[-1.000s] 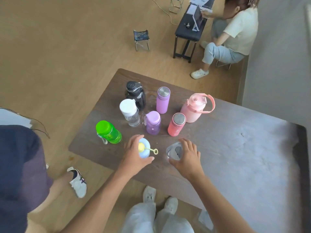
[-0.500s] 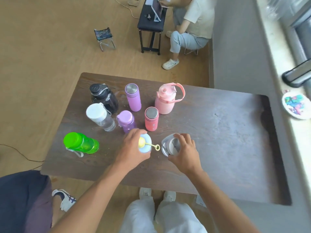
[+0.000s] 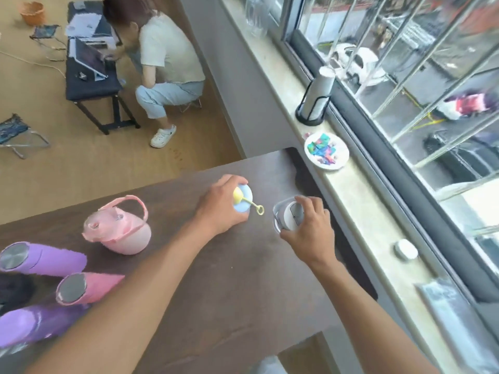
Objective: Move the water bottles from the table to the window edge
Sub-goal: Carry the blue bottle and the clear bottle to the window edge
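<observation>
My left hand (image 3: 220,209) grips a light blue bottle (image 3: 243,199) with a yellow loop on its cap, held above the dark table (image 3: 243,292) near its right end. My right hand (image 3: 310,230) grips a clear bottle with a white lid (image 3: 286,215), close to the table's right edge beside the window edge (image 3: 359,211). On the left of the table stand a pink jug with a handle (image 3: 118,230), a purple bottle (image 3: 40,259), a pink bottle (image 3: 86,287) and a second purple bottle (image 3: 29,323).
On the window edge sit a plate of coloured scraps (image 3: 325,151), a black holder with stacked cups (image 3: 316,101), a small white round thing (image 3: 405,249) and clear bottles (image 3: 256,14) farther off. A person (image 3: 164,63) crouches by a low black bench (image 3: 89,82).
Both hands have carried their bottles to the right, from the group of bottles toward the window edge. My view has turned right, so the window now fills the right side.
</observation>
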